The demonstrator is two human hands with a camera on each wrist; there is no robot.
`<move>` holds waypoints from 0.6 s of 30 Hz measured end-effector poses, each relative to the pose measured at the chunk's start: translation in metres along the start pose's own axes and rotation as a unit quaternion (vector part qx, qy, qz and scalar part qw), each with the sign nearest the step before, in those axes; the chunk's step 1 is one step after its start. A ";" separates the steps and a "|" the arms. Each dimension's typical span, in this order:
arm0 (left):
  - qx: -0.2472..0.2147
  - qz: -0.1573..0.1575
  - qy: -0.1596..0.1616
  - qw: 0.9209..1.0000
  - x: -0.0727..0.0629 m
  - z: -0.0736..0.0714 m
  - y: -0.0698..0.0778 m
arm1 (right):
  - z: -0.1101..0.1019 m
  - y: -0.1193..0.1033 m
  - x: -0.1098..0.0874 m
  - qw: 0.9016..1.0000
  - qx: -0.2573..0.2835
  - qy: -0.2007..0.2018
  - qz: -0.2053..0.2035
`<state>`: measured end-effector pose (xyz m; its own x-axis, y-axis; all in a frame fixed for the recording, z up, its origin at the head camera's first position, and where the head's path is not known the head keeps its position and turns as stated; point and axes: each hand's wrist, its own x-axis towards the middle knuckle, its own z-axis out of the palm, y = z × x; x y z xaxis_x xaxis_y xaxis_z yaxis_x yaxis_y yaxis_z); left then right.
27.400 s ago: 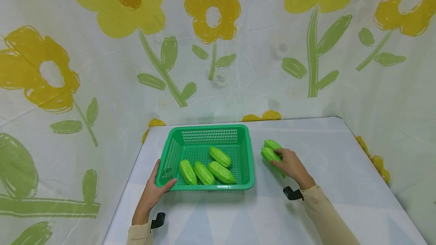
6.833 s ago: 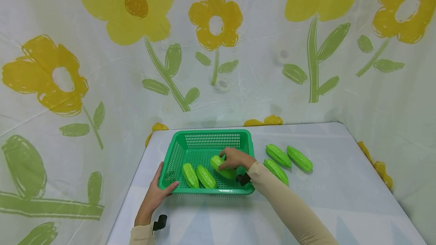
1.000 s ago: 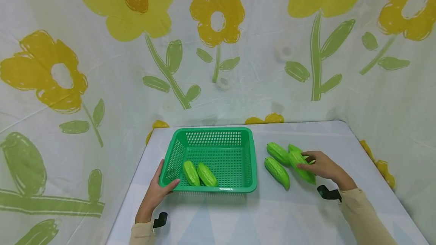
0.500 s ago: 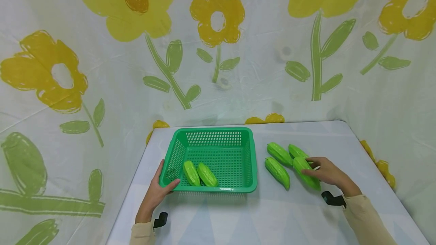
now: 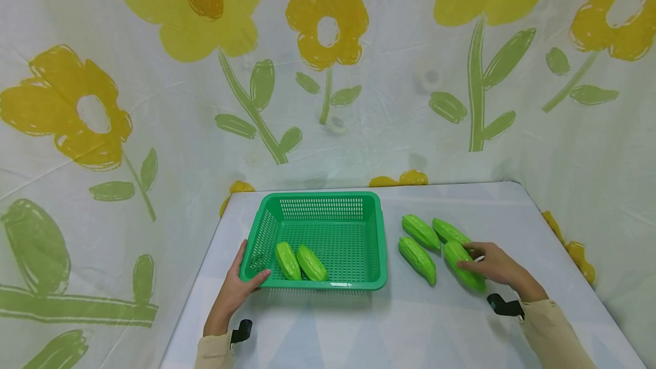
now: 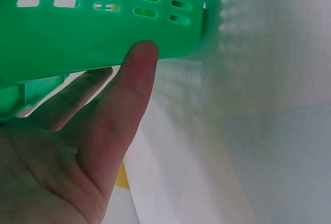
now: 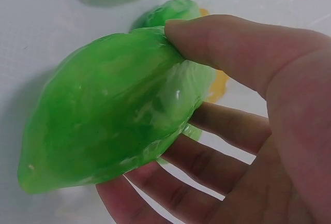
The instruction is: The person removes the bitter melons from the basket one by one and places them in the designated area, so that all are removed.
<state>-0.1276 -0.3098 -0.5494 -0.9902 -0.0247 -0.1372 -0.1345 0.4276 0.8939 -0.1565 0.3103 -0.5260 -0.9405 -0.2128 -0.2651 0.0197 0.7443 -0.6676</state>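
Gourd (image 5: 465, 269) in your right hand (image 5: 493, 262), right of basket (image 5: 380, 244); cannot tell whether it touches desk (image 5: 328, 335). Your right fingers part-curled, pinching it, thumb on one side, others opposite. Three loose gourds (image 5: 417, 259) near it on desk: two toward basket, one just behind. Your left hand (image 5: 236, 290) at basket's near left corner, fingers spread nearly straight, thumb against front wall. Two inner gourds (image 5: 312, 263) side by side inside basket, front left. Flowered cloth (image 5: 389, 101) behind desk.

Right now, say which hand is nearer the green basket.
Left. The left hand holds the green basket at its near left corner; the right hand is to its right, gripping a green gourd.
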 end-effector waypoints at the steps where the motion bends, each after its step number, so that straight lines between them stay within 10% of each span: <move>1: 0.001 0.001 0.000 1.000 0.000 0.000 0.000 | 0.000 0.000 0.000 1.000 0.001 0.000 0.001; 18: -0.008 -0.002 -0.002 1.000 0.000 0.000 0.001 | 0.004 0.002 -0.004 1.000 0.003 -0.005 0.011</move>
<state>-0.1273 -0.3097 -0.5488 -0.9896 -0.0229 -0.1421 -0.1388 0.4139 0.8997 -0.1509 0.3100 -0.5293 -0.9360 -0.2032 -0.2874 0.0425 0.7453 -0.6654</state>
